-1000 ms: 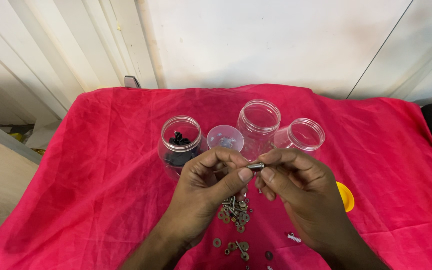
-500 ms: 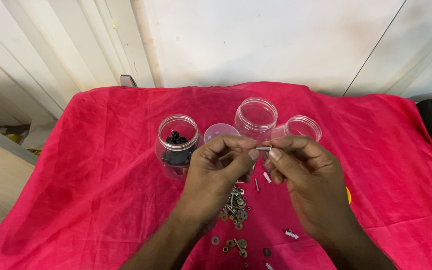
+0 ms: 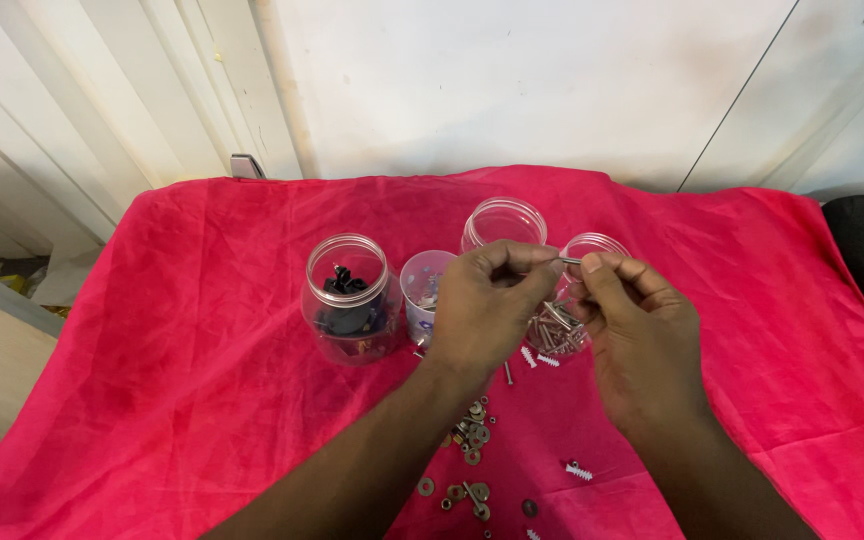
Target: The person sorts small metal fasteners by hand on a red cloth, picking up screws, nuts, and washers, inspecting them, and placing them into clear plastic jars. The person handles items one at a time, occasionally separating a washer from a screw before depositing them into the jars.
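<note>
Both hands meet above the middle of the red cloth (image 3: 182, 330). The left hand (image 3: 482, 305) and right hand (image 3: 642, 335) pinch a small metal screw (image 3: 570, 261) between closed fingertips, over a clear jar of screws (image 3: 567, 320). Toward the far edge stand an empty clear jar (image 3: 503, 222), a small cup (image 3: 422, 290) and a jar of black parts (image 3: 350, 300). Loose washers (image 3: 472, 440) lie near the front edge; both side edges have open cloth.
</note>
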